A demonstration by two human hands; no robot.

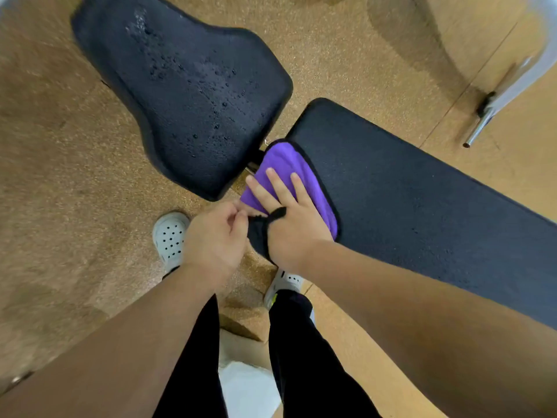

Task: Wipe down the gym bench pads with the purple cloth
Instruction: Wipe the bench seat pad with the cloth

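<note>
Floor (54,152), speckled tan, filling the whole 9 o'clock side. At 11 o'clock, wide black seat pad (187,95), beaded with water droplets down its middle. Below its near tip, toward 8 o'clock, white perforated clog (169,236) flat on the floor.

Just right of the clog, close to centre, left grip (215,236): fingers curled in, thumb and fingertips pinching the dark hem of the purple cloth (286,167) at its near corner.

Purple cloth at centre, reaching toward 12 o'clock, draped over the rounded near end of the long back pad (422,206). Black trim along its edge, left side hanging off toward the gap between the two pads.

On top of the cloth, right grip (289,218): flat and spread, fingers straight and pointing to 11 o'clock, pressing the cloth down onto the pad. Nothing clasped. Dark fold of hem lying across the base of the thumb, thumb itself hidden.

Below that hand, toward 6 o'clock, second white clog (286,282), partly hidden behind black trousers (301,372).

Long back pad stretching from centre out to 4 o'clock, matte black, cut off by the right edge.

Far out at 2 o'clock, silver metal frame leg (521,79) slanting down to the floor, well apart from both pads.
</note>
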